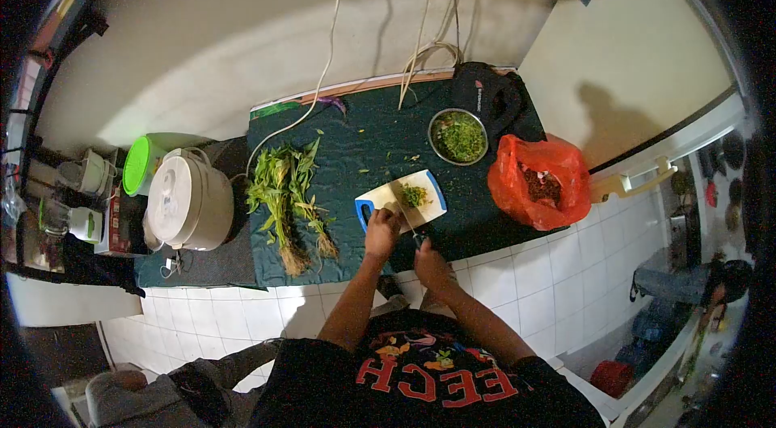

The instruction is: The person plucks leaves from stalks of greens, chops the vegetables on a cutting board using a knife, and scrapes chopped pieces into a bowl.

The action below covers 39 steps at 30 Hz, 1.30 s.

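On a white cutting board (438, 206) with blue ends lies a small heap of chopped greens (415, 195). My right hand (431, 263) is closed around the dark handle of a knife (406, 217), its blade reaching over the board just left of the heap. Beside the blade, my left hand (383, 231) rests low on the board with its fingers curled together; whatever they hold is hidden beneath them. Bunches of leafy greens with roots (283, 202) lie to the left. Behind the board stands a metal bowl (435, 151) filled with finely cut greens.
A red plastic bag (517, 202) stands open on the table's right side, with a dark bag (485, 92) behind it. On the left are a white rice cooker (194, 202) and a green-lidded container (139, 165). Cables hang down the wall. Another person's grey clothing (178, 387) shows lower left.
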Each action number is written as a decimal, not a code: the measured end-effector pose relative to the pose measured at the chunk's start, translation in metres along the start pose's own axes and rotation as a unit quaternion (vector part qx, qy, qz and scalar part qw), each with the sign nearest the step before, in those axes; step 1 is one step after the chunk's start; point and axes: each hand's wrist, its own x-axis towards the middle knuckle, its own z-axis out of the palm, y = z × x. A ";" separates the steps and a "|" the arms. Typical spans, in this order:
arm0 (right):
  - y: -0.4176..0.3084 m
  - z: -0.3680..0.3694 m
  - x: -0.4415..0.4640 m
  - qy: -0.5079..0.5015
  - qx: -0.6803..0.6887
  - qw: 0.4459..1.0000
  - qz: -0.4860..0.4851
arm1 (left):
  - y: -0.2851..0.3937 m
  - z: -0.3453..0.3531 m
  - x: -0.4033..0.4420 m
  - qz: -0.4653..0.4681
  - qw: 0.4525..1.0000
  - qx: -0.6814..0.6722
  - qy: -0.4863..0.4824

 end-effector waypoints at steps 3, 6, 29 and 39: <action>0.000 -0.010 0.012 0.014 -0.063 0.992 -0.104 | -0.003 0.005 0.001 -0.011 1.000 -0.001 -0.010; -0.013 -0.025 0.012 -0.015 -0.095 0.984 -0.152 | -0.001 0.008 0.002 -0.066 0.998 -0.022 0.004; 0.011 0.022 0.020 0.076 -0.102 0.967 -0.220 | -0.020 0.012 -0.009 -0.064 0.997 -0.031 -0.004; 0.009 0.031 0.029 0.112 -0.098 0.968 -0.205 | -0.026 0.018 -0.008 -0.140 0.985 -0.097 -0.023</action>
